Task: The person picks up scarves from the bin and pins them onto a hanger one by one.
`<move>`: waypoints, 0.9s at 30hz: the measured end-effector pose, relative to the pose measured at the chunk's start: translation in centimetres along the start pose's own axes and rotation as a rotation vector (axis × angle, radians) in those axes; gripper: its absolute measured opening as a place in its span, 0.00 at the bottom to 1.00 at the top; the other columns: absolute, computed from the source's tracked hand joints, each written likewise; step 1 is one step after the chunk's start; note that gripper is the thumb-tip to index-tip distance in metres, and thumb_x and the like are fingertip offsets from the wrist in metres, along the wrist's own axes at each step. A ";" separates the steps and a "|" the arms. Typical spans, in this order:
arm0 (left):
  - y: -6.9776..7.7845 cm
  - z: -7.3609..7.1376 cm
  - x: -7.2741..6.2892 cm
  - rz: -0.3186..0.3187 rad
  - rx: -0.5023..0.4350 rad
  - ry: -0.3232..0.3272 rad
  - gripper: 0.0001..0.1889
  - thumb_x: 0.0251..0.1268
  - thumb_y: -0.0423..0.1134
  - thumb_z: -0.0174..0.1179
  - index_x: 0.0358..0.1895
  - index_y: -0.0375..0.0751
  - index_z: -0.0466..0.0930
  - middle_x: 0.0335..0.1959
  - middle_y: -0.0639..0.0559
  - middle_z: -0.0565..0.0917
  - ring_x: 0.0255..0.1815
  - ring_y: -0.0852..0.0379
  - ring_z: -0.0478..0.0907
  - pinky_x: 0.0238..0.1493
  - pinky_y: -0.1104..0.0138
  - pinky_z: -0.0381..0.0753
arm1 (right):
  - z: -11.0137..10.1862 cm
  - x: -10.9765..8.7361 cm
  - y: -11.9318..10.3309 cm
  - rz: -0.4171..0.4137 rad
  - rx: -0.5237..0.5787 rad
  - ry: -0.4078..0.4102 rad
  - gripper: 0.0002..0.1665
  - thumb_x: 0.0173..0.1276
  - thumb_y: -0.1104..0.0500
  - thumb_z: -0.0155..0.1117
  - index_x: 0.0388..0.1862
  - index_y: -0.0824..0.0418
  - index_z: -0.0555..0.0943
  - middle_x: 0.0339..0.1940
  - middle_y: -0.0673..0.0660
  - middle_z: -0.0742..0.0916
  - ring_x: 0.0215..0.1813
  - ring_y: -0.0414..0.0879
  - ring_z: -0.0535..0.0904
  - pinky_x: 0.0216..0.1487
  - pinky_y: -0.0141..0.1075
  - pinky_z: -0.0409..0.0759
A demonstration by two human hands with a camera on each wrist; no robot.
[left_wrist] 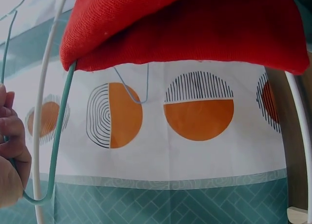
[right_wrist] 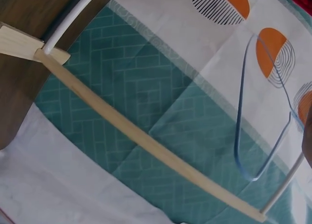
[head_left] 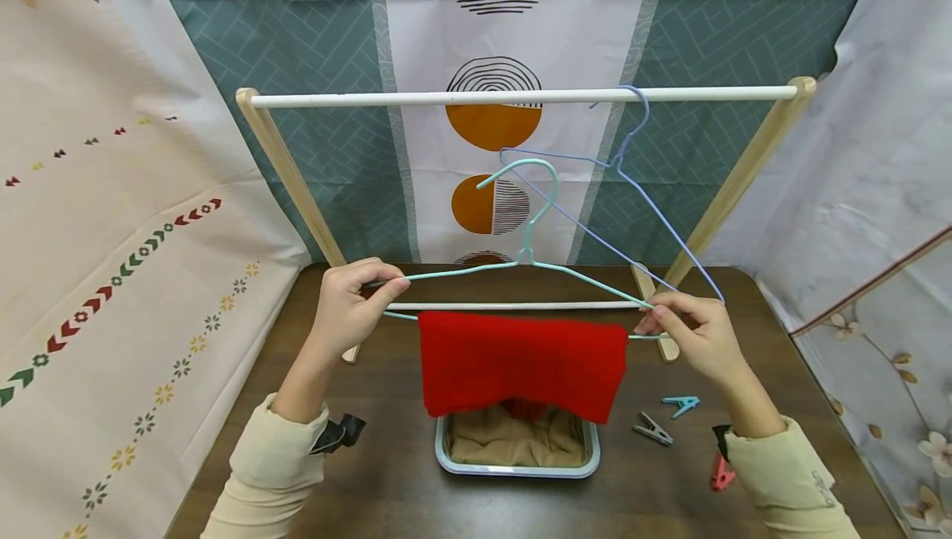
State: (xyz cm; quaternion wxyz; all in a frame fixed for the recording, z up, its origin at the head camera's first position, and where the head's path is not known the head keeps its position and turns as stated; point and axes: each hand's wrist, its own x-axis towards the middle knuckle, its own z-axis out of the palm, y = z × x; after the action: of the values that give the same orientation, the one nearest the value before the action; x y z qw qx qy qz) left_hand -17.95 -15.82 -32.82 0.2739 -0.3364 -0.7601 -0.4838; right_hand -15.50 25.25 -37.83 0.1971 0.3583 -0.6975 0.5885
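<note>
A mint-green clothes hanger (head_left: 464,271) is held upright between both hands, its hook free below the rack's top rail. The left hand (head_left: 349,303) pinches its left shoulder between thumb and fingers, and the right hand (head_left: 692,328) pinches the right shoulder. Over the hanger's bottom bar drapes a folded red cloth (head_left: 521,361), overlapping the back of a basin in the head view. In the left wrist view the cloth (left_wrist: 195,33) hangs near the hanger's rounded end (left_wrist: 56,136). Only a dark sliver of the right hand (right_wrist: 307,136) shows in the right wrist view.
A wooden rack with a white top rail (head_left: 372,99) stands behind, carrying a blue hanger (head_left: 662,212) on its right half. Below the cloth sits a grey-rimmed basin (head_left: 516,470) holding tan fabric (head_left: 513,440). Grey (head_left: 654,429), blue (head_left: 680,404) and red clothespins (head_left: 721,473) lie at right.
</note>
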 end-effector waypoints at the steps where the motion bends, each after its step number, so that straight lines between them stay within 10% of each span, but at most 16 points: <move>1: 0.1 0.0 0.0 0.001 -0.002 0.011 0.08 0.45 0.19 0.63 0.22 0.35 0.81 0.17 0.53 0.77 0.14 0.65 0.61 0.16 0.75 0.62 | -0.1 -0.1 0.0 0.004 0.039 0.016 0.13 0.60 0.80 0.48 0.33 0.72 0.80 0.23 0.57 0.84 0.27 0.40 0.82 0.31 0.25 0.78; 12: 1.1 -0.4 0.5 0.038 -0.046 0.130 0.07 0.43 0.16 0.62 0.22 0.30 0.80 0.15 0.51 0.74 0.12 0.64 0.59 0.14 0.74 0.59 | -1.8 -2.7 -0.2 0.114 0.157 0.139 0.15 0.67 0.77 0.39 0.41 0.78 0.76 0.36 0.57 0.85 0.33 0.45 0.84 0.29 0.31 0.80; 27: 3.1 -2.0 3.6 0.050 -0.012 0.232 0.05 0.43 0.16 0.62 0.21 0.27 0.80 0.16 0.55 0.75 0.13 0.65 0.59 0.15 0.77 0.58 | -2.4 -7.8 1.1 0.545 -0.336 0.045 0.06 0.64 0.73 0.52 0.37 0.75 0.75 0.25 0.46 0.85 0.24 0.34 0.79 0.23 0.28 0.77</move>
State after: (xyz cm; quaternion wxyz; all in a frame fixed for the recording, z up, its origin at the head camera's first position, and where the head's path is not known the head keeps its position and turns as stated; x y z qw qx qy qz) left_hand -17.63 -15.86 -27.72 0.3700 -0.2988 -0.7117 -0.5171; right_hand -11.45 29.67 -43.52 0.1040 0.1076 -0.8505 0.5042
